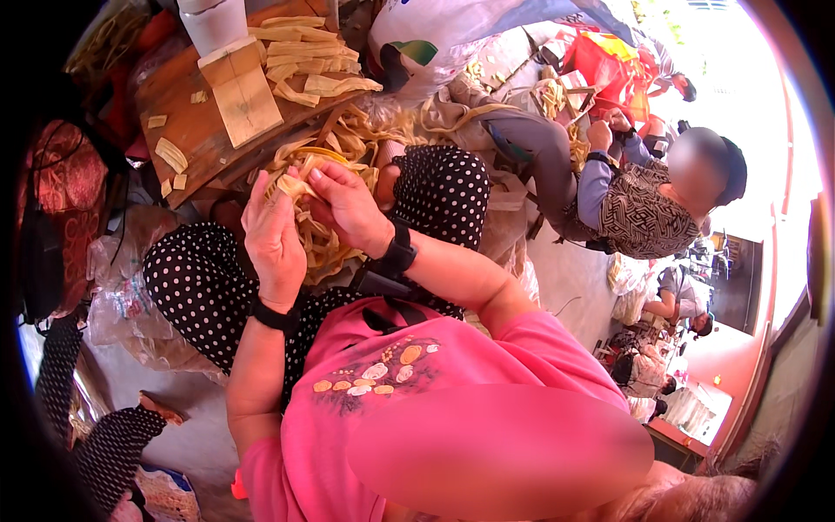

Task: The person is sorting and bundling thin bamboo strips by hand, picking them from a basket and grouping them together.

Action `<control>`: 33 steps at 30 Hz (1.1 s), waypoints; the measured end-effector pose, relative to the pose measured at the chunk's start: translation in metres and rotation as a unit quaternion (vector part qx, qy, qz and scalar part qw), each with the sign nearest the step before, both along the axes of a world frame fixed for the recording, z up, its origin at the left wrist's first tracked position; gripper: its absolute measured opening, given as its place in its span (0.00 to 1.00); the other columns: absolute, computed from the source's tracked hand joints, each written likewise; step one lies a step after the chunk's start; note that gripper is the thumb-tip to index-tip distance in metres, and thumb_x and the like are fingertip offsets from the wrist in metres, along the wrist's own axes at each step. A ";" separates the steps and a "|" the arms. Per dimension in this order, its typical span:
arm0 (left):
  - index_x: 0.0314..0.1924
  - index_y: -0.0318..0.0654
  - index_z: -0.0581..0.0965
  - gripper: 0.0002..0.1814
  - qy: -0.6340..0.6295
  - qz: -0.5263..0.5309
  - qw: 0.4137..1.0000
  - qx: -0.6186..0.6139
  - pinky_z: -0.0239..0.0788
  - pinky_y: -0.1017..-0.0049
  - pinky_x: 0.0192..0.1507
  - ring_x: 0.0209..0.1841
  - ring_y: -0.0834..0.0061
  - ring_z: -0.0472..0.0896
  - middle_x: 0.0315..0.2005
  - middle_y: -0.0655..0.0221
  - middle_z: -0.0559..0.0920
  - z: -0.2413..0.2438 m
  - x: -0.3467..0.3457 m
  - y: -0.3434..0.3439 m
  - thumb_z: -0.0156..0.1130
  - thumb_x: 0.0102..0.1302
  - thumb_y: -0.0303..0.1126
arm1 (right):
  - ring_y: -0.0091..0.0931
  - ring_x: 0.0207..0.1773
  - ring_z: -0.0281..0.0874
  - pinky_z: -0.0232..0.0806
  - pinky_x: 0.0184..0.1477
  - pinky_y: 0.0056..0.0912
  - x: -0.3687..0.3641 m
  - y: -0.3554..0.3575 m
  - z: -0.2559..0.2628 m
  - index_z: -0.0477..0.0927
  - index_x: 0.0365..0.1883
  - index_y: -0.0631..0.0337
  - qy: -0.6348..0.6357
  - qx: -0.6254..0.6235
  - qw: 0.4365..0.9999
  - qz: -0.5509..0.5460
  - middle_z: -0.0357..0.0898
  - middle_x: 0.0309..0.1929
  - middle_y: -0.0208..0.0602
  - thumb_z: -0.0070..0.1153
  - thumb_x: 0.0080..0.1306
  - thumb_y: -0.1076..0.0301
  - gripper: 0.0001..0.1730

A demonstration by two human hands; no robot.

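Observation:
A folded pale yellow strip (297, 186) is held between my two hands above my lap. My left hand (277, 241) grips its left end, fingers pointing up. With thumb and fingertips, my right hand (349, 205) pinches the other side of it. What the strip is made of cannot be told for sure; it looks like dried plant material. Just below and behind the hands, a tangled heap of similar strips (323, 251) lies between my knees. The yellow rim of a container (319, 154) shows at the heap's far side.
On the wooden board (196, 140) ahead lie a bundle of flattened strips (306, 55), a wooden block (244, 98), cut pieces (171, 154) and a white container (212, 26). A seated person (642, 196) works at right. Plastic bags (130, 293) lie at left.

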State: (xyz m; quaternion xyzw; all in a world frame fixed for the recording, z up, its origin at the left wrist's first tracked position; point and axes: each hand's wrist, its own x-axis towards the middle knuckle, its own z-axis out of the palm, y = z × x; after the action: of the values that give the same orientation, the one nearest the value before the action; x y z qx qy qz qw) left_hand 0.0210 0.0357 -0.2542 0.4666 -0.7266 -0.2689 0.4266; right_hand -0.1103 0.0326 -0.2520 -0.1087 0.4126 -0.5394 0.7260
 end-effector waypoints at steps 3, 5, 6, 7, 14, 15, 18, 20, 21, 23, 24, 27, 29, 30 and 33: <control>0.46 0.30 0.77 0.13 0.110 0.028 0.992 0.053 0.71 0.75 0.43 0.43 0.62 0.81 0.40 0.58 0.82 0.000 -0.006 -0.002 0.48 0.63 0.17 | 0.12 0.24 0.65 0.55 0.23 0.12 -0.007 0.007 -0.018 0.75 0.45 0.57 0.103 -0.088 0.990 0.039 0.76 0.32 0.22 0.42 0.72 0.67 0.10; 0.44 0.29 0.77 0.11 0.079 0.025 0.995 0.058 0.71 0.75 0.39 0.38 0.63 0.82 0.36 0.58 0.82 0.000 -0.002 -0.005 0.49 0.63 0.17 | 0.12 0.27 0.69 0.59 0.25 0.12 -0.009 0.009 -0.024 0.75 0.44 0.58 0.136 -0.119 0.982 0.051 0.76 0.33 0.23 0.44 0.72 0.69 0.08; 0.43 0.29 0.77 0.10 0.063 0.024 0.996 0.061 0.71 0.75 0.37 0.35 0.64 0.82 0.34 0.58 0.83 0.001 0.000 -0.007 0.49 0.64 0.17 | 0.12 0.28 0.70 0.60 0.26 0.12 -0.011 0.009 -0.025 0.75 0.42 0.59 0.136 -0.122 0.982 0.049 0.76 0.33 0.23 0.45 0.71 0.70 0.07; 0.40 0.29 0.78 0.07 0.076 0.027 0.995 0.058 0.71 0.74 0.34 0.31 0.66 0.81 0.30 0.58 0.82 0.005 -0.001 -0.008 0.55 0.62 0.19 | 0.13 0.28 0.70 0.61 0.27 0.12 -0.013 0.009 -0.025 0.75 0.41 0.59 0.136 -0.124 0.982 0.047 0.76 0.33 0.23 0.46 0.70 0.71 0.06; 0.37 0.31 0.79 0.07 0.037 -0.020 0.997 0.065 0.69 0.77 0.34 0.29 0.70 0.79 0.28 0.61 0.81 0.004 0.006 -0.015 0.63 0.57 0.22 | 0.13 0.24 0.67 0.59 0.25 0.13 -0.031 -0.008 -0.020 0.74 0.34 0.61 0.169 -0.106 0.968 0.155 0.75 0.27 0.25 0.55 0.66 0.69 0.06; 0.38 0.32 0.79 0.07 0.031 -0.035 0.997 0.063 0.69 0.77 0.34 0.29 0.70 0.78 0.28 0.62 0.81 0.004 0.006 -0.016 0.63 0.57 0.22 | 0.14 0.26 0.69 0.62 0.27 0.14 -0.034 -0.010 -0.021 0.73 0.33 0.62 0.194 -0.105 0.959 0.176 0.74 0.28 0.26 0.55 0.65 0.71 0.06; 0.38 0.32 0.79 0.08 0.068 -0.057 0.987 0.131 0.68 0.79 0.34 0.28 0.75 0.77 0.28 0.65 0.81 0.002 0.007 -0.020 0.63 0.57 0.21 | 0.15 0.28 0.69 0.64 0.30 0.16 -0.038 -0.014 -0.021 0.72 0.32 0.64 0.267 -0.124 0.930 0.222 0.73 0.28 0.26 0.55 0.65 0.73 0.05; 0.38 0.32 0.79 0.08 0.108 -0.054 0.970 0.209 0.68 0.81 0.34 0.28 0.80 0.76 0.28 0.69 0.81 0.000 0.007 -0.022 0.63 0.57 0.20 | 0.14 0.28 0.68 0.63 0.31 0.16 -0.037 -0.014 -0.020 0.72 0.32 0.64 0.298 -0.140 0.916 0.228 0.72 0.28 0.26 0.54 0.65 0.73 0.05; 0.38 0.32 0.78 0.08 0.126 -0.047 0.958 0.252 0.68 0.82 0.34 0.28 0.82 0.76 0.28 0.71 0.80 -0.002 0.008 -0.022 0.62 0.57 0.20 | 0.14 0.29 0.67 0.63 0.31 0.16 -0.035 -0.013 -0.019 0.72 0.32 0.64 0.306 -0.147 0.914 0.221 0.72 0.28 0.25 0.53 0.65 0.73 0.05; 0.37 0.33 0.78 0.06 0.156 -0.041 0.943 0.292 0.66 0.87 0.34 0.29 0.89 0.73 0.28 0.76 0.79 -0.004 0.009 -0.024 0.60 0.59 0.19 | 0.14 0.30 0.67 0.63 0.32 0.16 -0.034 -0.014 -0.018 0.72 0.33 0.64 0.284 -0.137 0.925 0.213 0.73 0.29 0.26 0.52 0.66 0.72 0.04; 0.37 0.33 0.78 0.06 0.205 -0.024 0.932 0.298 0.66 0.87 0.34 0.29 0.89 0.73 0.29 0.76 0.79 -0.006 0.008 -0.024 0.59 0.59 0.19 | 0.14 0.30 0.67 0.63 0.32 0.16 -0.035 -0.015 -0.016 0.73 0.34 0.64 0.255 -0.121 0.936 0.210 0.73 0.30 0.26 0.52 0.66 0.72 0.04; 0.38 0.34 0.77 0.05 0.316 0.021 0.900 0.301 0.65 0.89 0.33 0.30 0.90 0.74 0.30 0.75 0.79 -0.007 0.013 -0.025 0.58 0.61 0.19 | 0.12 0.31 0.66 0.60 0.32 0.14 -0.045 -0.020 -0.006 0.74 0.39 0.65 0.297 -0.122 0.924 0.207 0.73 0.30 0.23 0.51 0.67 0.71 0.07; 0.40 0.34 0.77 0.07 0.305 -0.003 0.901 0.308 0.67 0.86 0.37 0.33 0.86 0.76 0.33 0.73 0.80 -0.012 0.028 -0.025 0.58 0.61 0.19 | 0.11 0.31 0.66 0.61 0.33 0.14 -0.055 -0.023 0.002 0.75 0.43 0.66 0.320 -0.144 0.907 0.233 0.74 0.30 0.21 0.52 0.67 0.71 0.10; 0.41 0.34 0.77 0.09 0.283 -0.024 0.904 0.320 0.69 0.83 0.41 0.37 0.82 0.78 0.36 0.71 0.81 -0.013 0.031 -0.025 0.59 0.60 0.19 | 0.11 0.31 0.67 0.62 0.34 0.15 -0.055 -0.022 0.002 0.76 0.43 0.66 0.342 -0.162 0.893 0.243 0.74 0.30 0.22 0.53 0.66 0.71 0.09; 0.46 0.33 0.76 0.14 0.105 -0.046 0.984 0.139 0.68 0.74 0.51 0.48 0.70 0.78 0.42 0.63 0.81 0.014 0.031 -0.030 0.61 0.57 0.21 | 0.13 0.33 0.70 0.64 0.36 0.17 -0.055 -0.023 0.004 0.76 0.41 0.66 0.403 -0.214 0.852 0.255 0.77 0.30 0.24 0.55 0.64 0.73 0.09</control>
State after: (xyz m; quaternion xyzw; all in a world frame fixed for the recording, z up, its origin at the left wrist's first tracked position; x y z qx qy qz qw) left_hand 0.0522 0.0057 -0.2400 0.4566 -0.6544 -0.4335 0.4187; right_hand -0.1653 0.0099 -0.2476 -0.5712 0.5010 -0.3189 0.5666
